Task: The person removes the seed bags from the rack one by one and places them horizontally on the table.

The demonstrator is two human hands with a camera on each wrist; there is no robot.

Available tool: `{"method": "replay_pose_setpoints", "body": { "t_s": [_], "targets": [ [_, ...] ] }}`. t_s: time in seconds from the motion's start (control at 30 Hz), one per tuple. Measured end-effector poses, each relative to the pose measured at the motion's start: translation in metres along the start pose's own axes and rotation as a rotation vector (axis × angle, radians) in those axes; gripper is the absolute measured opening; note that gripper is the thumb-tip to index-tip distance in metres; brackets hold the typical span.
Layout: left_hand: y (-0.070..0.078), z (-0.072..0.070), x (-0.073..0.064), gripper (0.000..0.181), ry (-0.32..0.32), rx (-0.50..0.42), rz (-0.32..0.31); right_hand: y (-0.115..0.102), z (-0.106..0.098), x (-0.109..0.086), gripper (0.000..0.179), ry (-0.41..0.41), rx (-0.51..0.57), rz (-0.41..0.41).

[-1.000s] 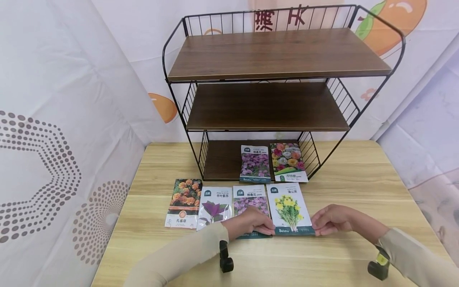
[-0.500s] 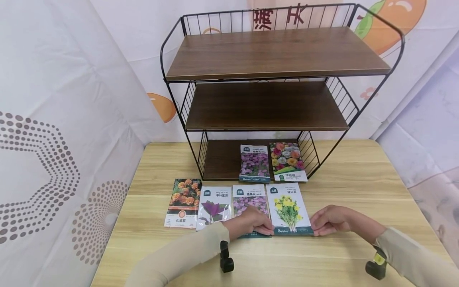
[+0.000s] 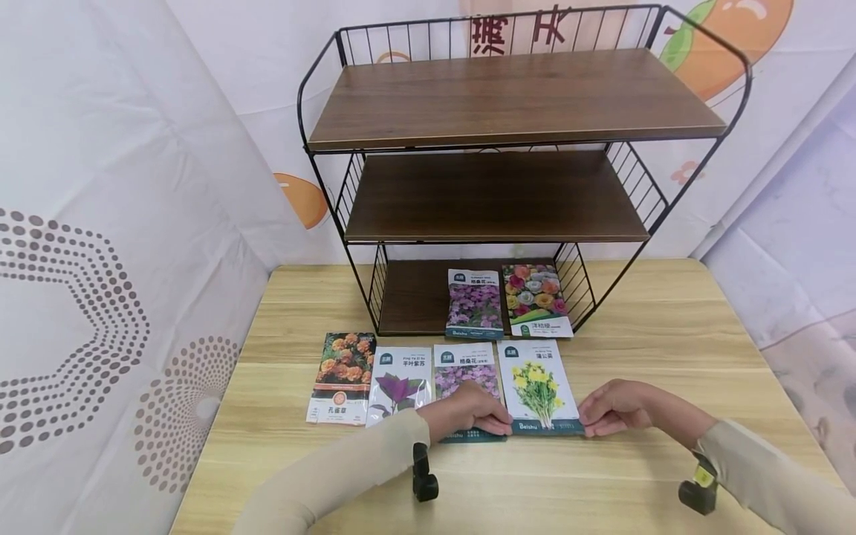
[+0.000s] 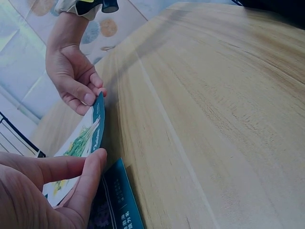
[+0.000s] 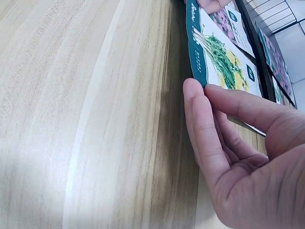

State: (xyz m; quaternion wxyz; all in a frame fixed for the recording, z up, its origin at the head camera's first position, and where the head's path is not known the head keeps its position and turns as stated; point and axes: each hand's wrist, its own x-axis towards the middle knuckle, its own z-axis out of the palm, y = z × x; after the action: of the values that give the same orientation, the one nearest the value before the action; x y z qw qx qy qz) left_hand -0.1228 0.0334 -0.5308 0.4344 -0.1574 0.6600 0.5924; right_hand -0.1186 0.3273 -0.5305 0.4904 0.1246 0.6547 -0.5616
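A white seed packet with yellow flowers (image 3: 537,383) lies in front of the rack, its green bottom edge slightly raised off the table. My left hand (image 3: 470,411) pinches its lower left corner between thumb and fingers, and my right hand (image 3: 617,407) pinches the lower right corner. In the right wrist view the thumb and fingers of the right hand (image 5: 248,143) meet at the green corner. Under my left hand lies a purple-flower packet (image 3: 466,368), partly hidden by it. Left of that are a purple-leaf packet (image 3: 401,383) and an orange-flower packet (image 3: 343,375).
A black wire rack with brown shelves (image 3: 498,197) stands behind the packets. On its bottom shelf lie another purple-flower packet (image 3: 475,301) and a packet with mixed-colour flowers (image 3: 537,297). Patterned cloth (image 3: 120,223) hangs around the wooden table (image 3: 508,494).
Both hands keep hold of the yellow-flower packet's lower corners and have hardly moved. The head view has shifted very slightly.
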Motion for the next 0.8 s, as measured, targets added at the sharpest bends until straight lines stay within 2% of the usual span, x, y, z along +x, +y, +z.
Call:
{"method": "replay_pose_setpoints", "body": {
  "t_s": [0.23, 0.53, 0.8],
  "targets": [
    [0.0061, -0.0025, 0.0025, 0.007, -0.049, 0.024, -0.059, -0.0045, 0.0008, 0.0019, 0.014, 0.036, -0.018, 0.049],
    [0.0087, -0.0040, 0.0052, 0.008, -0.060, 0.064, -0.059, -0.0067, 0.0036, 0.0038, 0.016, 0.103, -0.056, 0.081],
    [0.0075, -0.0034, 0.0044, 0.009, -0.068, 0.063, -0.071, -0.0066, 0.0063, 0.0049, 0.015, 0.136, -0.079, 0.098]
  ]
}}
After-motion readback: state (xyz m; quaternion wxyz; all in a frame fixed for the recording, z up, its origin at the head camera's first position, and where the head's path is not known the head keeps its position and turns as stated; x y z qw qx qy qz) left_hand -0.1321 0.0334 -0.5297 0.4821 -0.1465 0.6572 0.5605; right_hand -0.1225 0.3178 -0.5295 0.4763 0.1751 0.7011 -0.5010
